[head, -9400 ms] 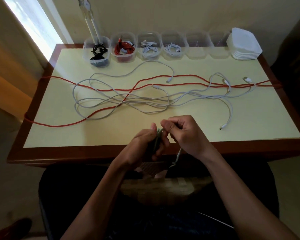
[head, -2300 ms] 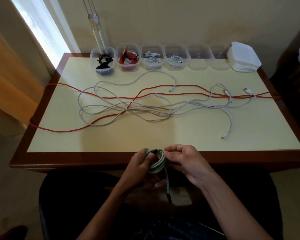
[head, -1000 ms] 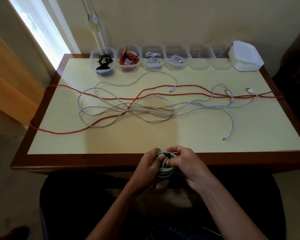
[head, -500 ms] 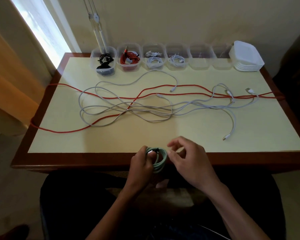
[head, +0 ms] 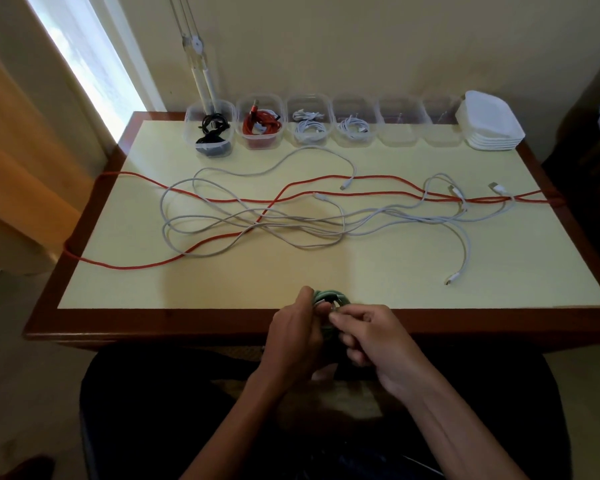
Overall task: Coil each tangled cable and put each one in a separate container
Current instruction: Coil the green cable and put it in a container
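At the table's near edge my left hand (head: 297,329) grips a coiled pale green cable (head: 329,296). My right hand (head: 374,336) pinches the coil from the right, fingers curled on it. Most of the coil is hidden between the hands. A long red cable (head: 378,177) and several white cables (head: 291,223) lie tangled across the middle of the table. A row of clear containers stands at the back: one holds a black cable (head: 212,130), one a red cable (head: 261,123), two hold white cables (head: 309,128); two empty containers (head: 400,124) stand to their right.
A stack of white lids (head: 489,128) sits at the back right corner. A lamp arm (head: 196,60) rises behind the leftmost container. The red cable hangs over both side edges of the table (head: 222,289). My legs are under the near edge.
Half a second ago my right hand was lifted off the coil with fingers spread; now it is back on the coil, pinching it. The left hand keeps its grip.
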Demonstrator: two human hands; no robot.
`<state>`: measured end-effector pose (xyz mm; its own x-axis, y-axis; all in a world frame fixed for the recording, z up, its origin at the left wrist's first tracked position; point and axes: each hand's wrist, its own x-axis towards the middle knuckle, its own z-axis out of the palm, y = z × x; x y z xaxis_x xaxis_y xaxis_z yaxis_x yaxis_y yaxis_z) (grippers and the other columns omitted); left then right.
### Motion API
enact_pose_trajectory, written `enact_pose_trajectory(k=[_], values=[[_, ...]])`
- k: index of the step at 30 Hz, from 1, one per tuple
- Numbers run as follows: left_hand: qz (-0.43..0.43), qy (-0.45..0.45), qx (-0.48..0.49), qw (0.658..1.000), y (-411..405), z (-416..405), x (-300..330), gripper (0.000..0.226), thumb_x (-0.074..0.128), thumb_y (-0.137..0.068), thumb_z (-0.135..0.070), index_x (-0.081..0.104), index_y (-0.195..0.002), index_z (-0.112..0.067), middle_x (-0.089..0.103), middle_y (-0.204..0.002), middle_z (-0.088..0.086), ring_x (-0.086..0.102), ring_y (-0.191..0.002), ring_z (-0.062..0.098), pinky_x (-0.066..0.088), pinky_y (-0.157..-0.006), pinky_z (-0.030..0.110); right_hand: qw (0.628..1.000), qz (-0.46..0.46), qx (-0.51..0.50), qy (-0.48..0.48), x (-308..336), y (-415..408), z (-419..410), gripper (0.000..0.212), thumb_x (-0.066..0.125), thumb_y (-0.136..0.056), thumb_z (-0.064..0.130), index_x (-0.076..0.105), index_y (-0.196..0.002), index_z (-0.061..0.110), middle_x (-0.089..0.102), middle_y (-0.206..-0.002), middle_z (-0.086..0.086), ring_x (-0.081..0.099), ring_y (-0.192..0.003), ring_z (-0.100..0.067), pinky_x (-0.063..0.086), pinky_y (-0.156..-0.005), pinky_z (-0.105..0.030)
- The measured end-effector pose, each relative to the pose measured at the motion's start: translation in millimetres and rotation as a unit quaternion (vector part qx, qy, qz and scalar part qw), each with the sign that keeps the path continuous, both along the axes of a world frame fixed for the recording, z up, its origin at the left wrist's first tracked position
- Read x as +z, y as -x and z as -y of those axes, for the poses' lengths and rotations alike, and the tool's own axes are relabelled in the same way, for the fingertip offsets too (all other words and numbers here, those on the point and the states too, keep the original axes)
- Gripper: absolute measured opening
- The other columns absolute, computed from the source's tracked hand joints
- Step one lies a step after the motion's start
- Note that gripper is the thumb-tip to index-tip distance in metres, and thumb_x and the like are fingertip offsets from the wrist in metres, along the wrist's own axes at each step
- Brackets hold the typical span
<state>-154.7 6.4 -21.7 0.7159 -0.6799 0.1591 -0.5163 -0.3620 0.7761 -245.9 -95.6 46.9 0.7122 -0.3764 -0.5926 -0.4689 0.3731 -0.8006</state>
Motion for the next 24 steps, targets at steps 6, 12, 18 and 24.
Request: enact_pose_trajectory(k=[6, 12, 18, 24], values=[[-0.027, 0.018, -0.058, 0.998, -10.7, -13.1, -0.3, 0.042, 0.033, -0.096, -0.048, 0.046, -0.089, -0.009, 0.058, -0.067, 0.002, 0.053, -0.056, 0.022, 0.040, -0.051, 0.046, 0.968, 0.035, -0.065, -0.239, -12.4, 2.2, 15.4, 0.026, 0.065, -0.079, 0.029, 0.048, -0.065, 0.016, 0.034, -0.062, 0.001, 0.039, -0.049, -0.011, 0.033, -0.044, -0.022], [-0.016, -0.018, -0.068, 0.997, -9.5, -11.8, -2.0, 0.047, 0.030, -0.093, -0.053, 0.045, -0.085, -0.009, 0.053, -0.070, -0.002, 0.049, -0.061, 0.022, 0.038, -0.056, 0.042, 0.996, 0.004, -0.051, -0.074, -13.3, -3.5, 22.8, 0.024, 0.060, -0.094, 0.018, 0.060, -0.073, 0.006, 0.054, -0.063, -0.005, 0.058, -0.059, -0.015, 0.054, -0.061, -0.035], [-0.063, -0.051, -0.075, 0.994, -14.5, -11.7, -0.6, 0.048, 0.031, -0.092, -0.055, 0.048, -0.079, -0.012, 0.054, -0.071, 0.000, 0.050, -0.063, 0.020, 0.041, -0.059, 0.041, 0.978, -0.015, -0.068, -0.194, -22.8, -2.4, 31.5, 0.038, 0.062, -0.091, 0.025, 0.054, -0.056, 0.013, 0.028, -0.040, 0.004, 0.026, -0.031, -0.008, 0.023, -0.036, -0.017], [-0.307, 0.053, -0.100, 0.945, -25.3, -14.1, 27.4, 0.043, 0.039, -0.094, -0.038, 0.053, -0.074, -0.003, 0.048, -0.063, -0.004, 0.043, -0.056, 0.009, 0.037, -0.056, 0.021, 0.970, 0.130, 0.066, 0.192, -18.9, 3.4, 31.6, 0.028, 0.069, -0.083, 0.035, 0.069, -0.070, 0.011, 0.048, -0.047, 0.000, 0.040, -0.043, -0.008, 0.031, -0.045, -0.022]])
